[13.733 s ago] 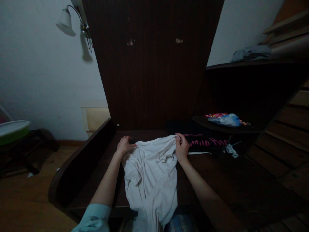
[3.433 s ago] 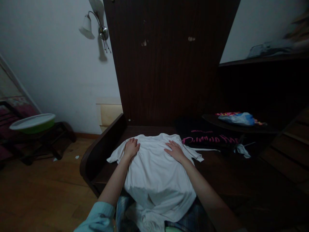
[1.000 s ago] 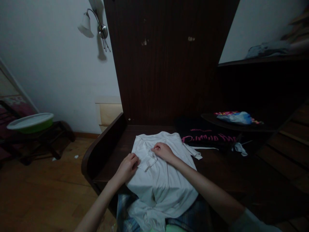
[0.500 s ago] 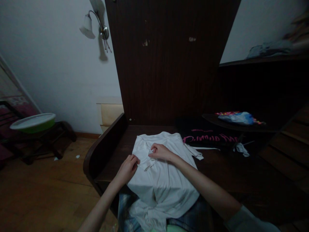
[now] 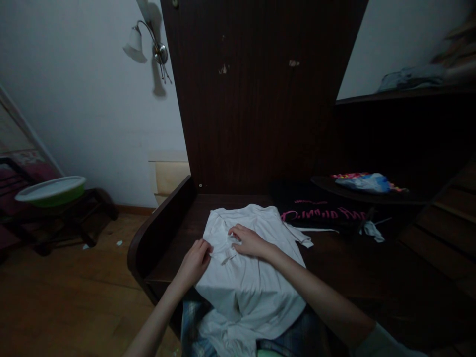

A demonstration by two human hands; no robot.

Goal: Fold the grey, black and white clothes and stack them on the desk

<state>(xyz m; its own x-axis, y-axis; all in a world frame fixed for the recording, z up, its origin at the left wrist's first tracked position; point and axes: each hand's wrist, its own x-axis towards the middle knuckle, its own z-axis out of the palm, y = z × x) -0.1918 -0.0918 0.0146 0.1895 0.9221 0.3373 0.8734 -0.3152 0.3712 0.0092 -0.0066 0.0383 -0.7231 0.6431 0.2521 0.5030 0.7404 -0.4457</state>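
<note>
white shirt (image 5: 256,277): lies on tabletop (image 5: 182,238); at its left edge, left hand (image 5: 196,258), fingers curled; mid-shirt, right hand (image 5: 248,242), fingers slightly parted; both grips unclear.

White short-sleeved shirt (image 5: 260,277), wrinkled, laid out on a dark wooden seat (image 5: 327,253), near side edge at picture left folded inward over the body, opposite sleeve sticking out, lower end drooping over front edge, bunched.

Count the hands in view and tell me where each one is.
2. The left hand is at the left edge of the white shirt; the right hand is on its upper middle, with thumb and fingers bent. No other hand shows.
</note>
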